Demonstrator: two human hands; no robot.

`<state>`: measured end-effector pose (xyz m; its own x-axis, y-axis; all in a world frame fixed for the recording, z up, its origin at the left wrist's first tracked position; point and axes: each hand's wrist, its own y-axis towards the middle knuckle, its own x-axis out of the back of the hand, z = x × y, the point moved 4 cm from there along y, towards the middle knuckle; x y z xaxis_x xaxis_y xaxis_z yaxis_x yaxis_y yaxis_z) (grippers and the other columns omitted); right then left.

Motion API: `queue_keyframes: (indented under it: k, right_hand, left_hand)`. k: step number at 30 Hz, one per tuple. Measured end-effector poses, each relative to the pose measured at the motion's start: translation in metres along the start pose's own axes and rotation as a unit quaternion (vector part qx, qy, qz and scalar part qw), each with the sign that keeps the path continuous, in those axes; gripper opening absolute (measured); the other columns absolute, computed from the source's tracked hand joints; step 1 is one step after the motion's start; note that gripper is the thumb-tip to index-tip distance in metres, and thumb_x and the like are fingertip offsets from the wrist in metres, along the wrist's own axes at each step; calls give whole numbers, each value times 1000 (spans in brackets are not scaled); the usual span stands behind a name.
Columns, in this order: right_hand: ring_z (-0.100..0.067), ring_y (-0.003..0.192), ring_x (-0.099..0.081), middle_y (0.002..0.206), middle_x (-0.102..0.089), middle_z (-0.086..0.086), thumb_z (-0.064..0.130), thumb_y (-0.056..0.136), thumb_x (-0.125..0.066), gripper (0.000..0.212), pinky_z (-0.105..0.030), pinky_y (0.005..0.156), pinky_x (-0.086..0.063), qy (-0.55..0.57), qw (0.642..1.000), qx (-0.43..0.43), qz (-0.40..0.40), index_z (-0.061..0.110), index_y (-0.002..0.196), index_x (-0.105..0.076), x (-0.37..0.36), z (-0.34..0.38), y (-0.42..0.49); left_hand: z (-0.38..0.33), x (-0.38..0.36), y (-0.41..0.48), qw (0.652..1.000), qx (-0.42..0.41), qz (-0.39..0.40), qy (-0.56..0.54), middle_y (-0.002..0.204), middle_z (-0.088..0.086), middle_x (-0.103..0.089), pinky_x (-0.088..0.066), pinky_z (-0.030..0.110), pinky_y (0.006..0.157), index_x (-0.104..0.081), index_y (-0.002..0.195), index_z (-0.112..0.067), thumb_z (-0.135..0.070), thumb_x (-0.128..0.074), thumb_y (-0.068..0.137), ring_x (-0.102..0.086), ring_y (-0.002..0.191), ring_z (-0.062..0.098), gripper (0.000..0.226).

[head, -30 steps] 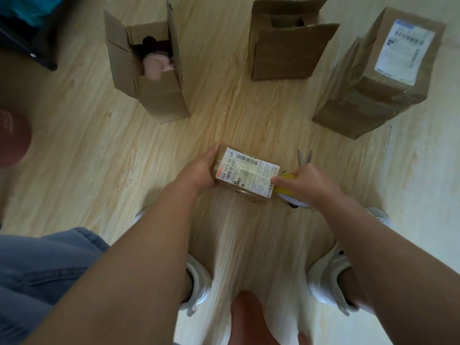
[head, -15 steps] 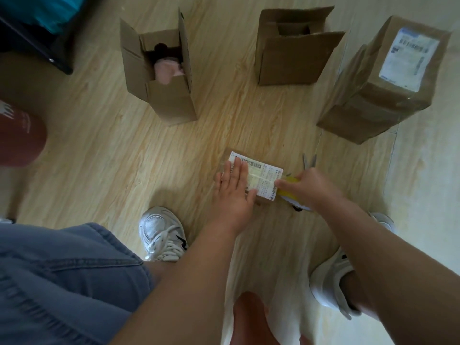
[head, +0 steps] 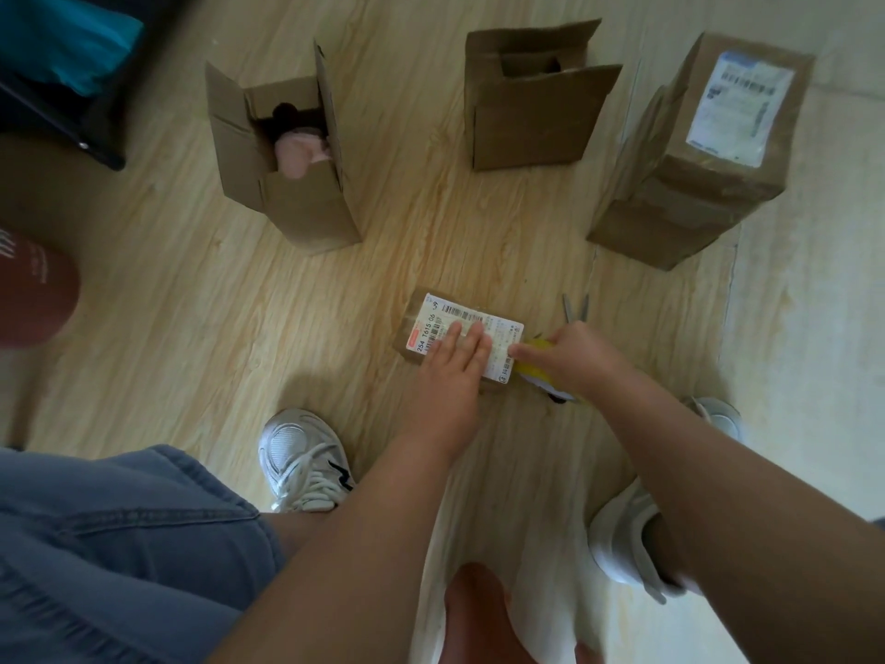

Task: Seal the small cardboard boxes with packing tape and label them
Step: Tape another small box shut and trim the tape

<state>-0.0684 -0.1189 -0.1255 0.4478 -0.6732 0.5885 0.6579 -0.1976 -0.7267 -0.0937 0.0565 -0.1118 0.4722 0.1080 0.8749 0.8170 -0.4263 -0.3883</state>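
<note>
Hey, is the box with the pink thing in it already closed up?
No, the box holding the pink thing stands with its top flaps open, so the inside shows.

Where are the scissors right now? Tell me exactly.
In the head view the scissors lie on the floor right of centre, blades showing just beyond the right hand, between the small labelled box and the tall sealed box.

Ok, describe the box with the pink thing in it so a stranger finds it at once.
On the wooden floor three cardboard boxes stand in a row. It is the leftmost box. Only it shows something pink between open flaps; the middle box is open but dark inside, the right box taped and labelled.
</note>
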Motion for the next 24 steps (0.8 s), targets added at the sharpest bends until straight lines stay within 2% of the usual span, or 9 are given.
queue_keyframes:
  k: [4, 6, 7, 11, 15, 18, 20, 22, 24]
  right_hand:
    - [-13, 57, -50, 63, -51, 1, 51, 85, -72, 41, -27, 53, -34, 71, 996, 14, 43, 13, 75, -62, 6, -4, 1]
    - [-17, 70, -55, 74, -58, -4, 42, 86, -73, 32, -30, 62, -39, 114, 992, 12, 56, 14, 73, -66, 12, -11, 4]
    - [-20, 78, -58, 81, -61, -6, 40, 86, -73, 28, -31, 68, -42, 122, 990, 11, 62, 15, 76, -69, 13, -15, 5]
    - [-21, 97, -61, 97, -65, -4, 39, 87, -72, 19, -36, 86, -48, 102, 992, 25, 76, 22, 82, -67, 12, -18, 4]
    - [-18, 88, -60, 85, -64, 2, 40, 83, -75, 17, -30, 70, -44, 99, 990, 33, 95, 24, 81, -71, 13, -16, 0]
    - [-13, 82, -60, 85, -65, 2, 46, 82, -77, 32, -27, 66, -42, 92, 990, 45, 94, 18, 96, -75, 19, -7, -12]
    - [-12, 75, -58, 79, -61, 3, 52, 80, -76, 43, -27, 64, -40, 86, 990, 68, 85, 12, 97, -74, 24, 5, -20]
    - [-12, 71, -55, 75, -58, 3, 56, 79, -75, 47, -27, 64, -38, 94, 988, 97, 80, 10, 90, -73, 31, 19, -30]
    - [-10, 68, -54, 72, -57, 6, 56, 81, -74, 40, -25, 61, -37, 109, 983, 131, 69, 16, 83, -71, 38, 37, -44]
  left_hand:
    - [-7, 14, 8, 998, 7, -16, 67, 164, 7, -16, -22, 41, 120, -19, 156, -11, -13, -47, 97, -12, 151, 29, 65]
    - [-14, 22, 19, 994, 20, -12, 111, 152, 7, -32, -42, 40, 101, -30, 147, -14, -14, -58, 88, -33, 136, 31, 65]
    - [-17, 24, 24, 991, 25, -8, 133, 148, 5, -32, -45, 39, 91, -28, 146, -16, -16, -64, 85, -37, 129, 31, 71]
    - [-24, 28, 46, 974, 33, 50, 219, 151, 0, -27, -40, 36, 74, -2, 157, -21, -36, -75, 80, -31, 134, 31, 107]
    - [-20, 32, 55, 971, 39, 63, 229, 144, -2, -38, -37, 36, 72, -20, 151, -22, -33, -79, 78, -33, 132, 28, 95]
    - [-13, 40, 50, 975, 37, 70, 208, 144, -2, -39, -40, 35, 70, -20, 151, -22, -32, -80, 78, -30, 136, 29, 95]
    - [-5, 49, 46, 980, 33, 78, 180, 145, -2, -38, -42, 34, 63, -19, 153, -21, -31, -81, 78, -31, 136, 30, 97]
    - [8, 62, 44, 985, 33, 81, 151, 145, -1, -40, -51, 39, 75, -22, 152, -21, -27, -83, 75, -34, 133, 30, 98]
    - [20, 76, 40, 988, 32, 79, 133, 143, 0, -44, -50, 40, 89, -26, 151, -20, -25, -83, 74, -40, 129, 29, 96]
